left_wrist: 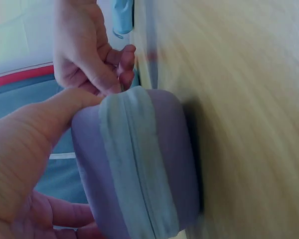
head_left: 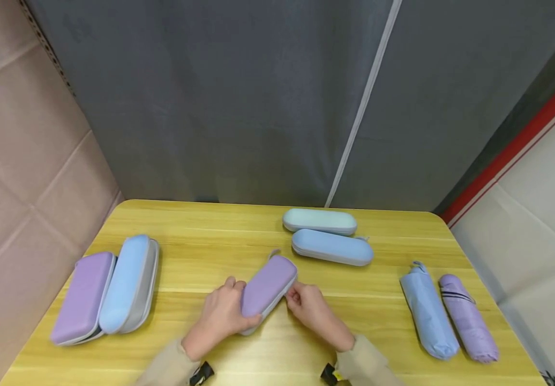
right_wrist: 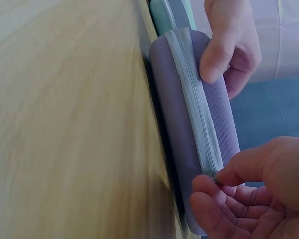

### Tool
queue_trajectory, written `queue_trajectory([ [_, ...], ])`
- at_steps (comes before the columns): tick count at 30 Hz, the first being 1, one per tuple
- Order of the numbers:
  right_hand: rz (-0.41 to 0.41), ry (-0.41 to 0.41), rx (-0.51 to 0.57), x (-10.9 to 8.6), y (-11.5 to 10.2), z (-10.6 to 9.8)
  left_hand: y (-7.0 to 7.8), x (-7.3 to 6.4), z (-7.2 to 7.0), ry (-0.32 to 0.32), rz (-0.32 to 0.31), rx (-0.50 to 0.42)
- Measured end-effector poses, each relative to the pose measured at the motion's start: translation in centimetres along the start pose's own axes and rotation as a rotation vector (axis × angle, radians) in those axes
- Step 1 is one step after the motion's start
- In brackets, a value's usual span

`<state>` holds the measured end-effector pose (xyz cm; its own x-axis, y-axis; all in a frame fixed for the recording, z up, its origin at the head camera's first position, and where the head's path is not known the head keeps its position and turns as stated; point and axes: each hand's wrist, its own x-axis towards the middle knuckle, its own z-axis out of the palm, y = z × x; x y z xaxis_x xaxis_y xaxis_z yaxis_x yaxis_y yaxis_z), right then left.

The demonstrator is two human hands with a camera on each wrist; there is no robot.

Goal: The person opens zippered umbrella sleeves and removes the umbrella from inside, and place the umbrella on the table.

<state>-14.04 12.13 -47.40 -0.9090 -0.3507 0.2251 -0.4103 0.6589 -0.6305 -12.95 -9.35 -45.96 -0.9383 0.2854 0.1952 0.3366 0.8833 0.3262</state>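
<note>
A lilac zippered hard case (head_left: 269,284) lies slanted on the wooden table, a small loop at its far end. My left hand (head_left: 224,311) grips its left side, thumb over the near end in the head view. On the other side, my right hand (head_left: 313,311) is at the case's zipper edge. The right wrist view shows the pale grey zipper (right_wrist: 194,94) closed along the side. Thumb and forefinger of the right hand pinch the zipper pull (right_wrist: 217,178) at one end of it, most of the pull hidden by the fingertips.
At the left of the table (head_left: 190,225), a larger purple case (head_left: 84,297) leans against a blue-and-grey case (head_left: 125,284). Behind my hands lie slim mint (head_left: 320,220) and blue (head_left: 332,247) cases. Folded blue (head_left: 429,311) and purple (head_left: 467,319) umbrellas lie at the right.
</note>
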Motion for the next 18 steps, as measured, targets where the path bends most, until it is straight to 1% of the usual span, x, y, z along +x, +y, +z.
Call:
queue_trajectory([
  [4,-0.011,-0.038,0.027,0.1,-0.4,0.4,0.5,-0.3,0.1,0.034,0.0,0.002],
  [7,-0.029,-0.085,0.058,0.1,-0.7,0.7,1.0,-0.4,0.2,0.062,-0.002,0.006],
  [11,-0.066,-0.147,0.089,0.0,-1.1,0.9,1.6,-0.4,0.5,0.095,-0.011,0.047],
  [14,-0.08,-0.16,0.094,-0.1,-1.2,1.1,2.0,-0.3,0.6,0.088,-0.036,0.076],
  [18,-0.094,-0.145,0.097,-0.2,-1.1,1.2,2.7,-0.1,0.8,0.074,-0.083,0.114],
])
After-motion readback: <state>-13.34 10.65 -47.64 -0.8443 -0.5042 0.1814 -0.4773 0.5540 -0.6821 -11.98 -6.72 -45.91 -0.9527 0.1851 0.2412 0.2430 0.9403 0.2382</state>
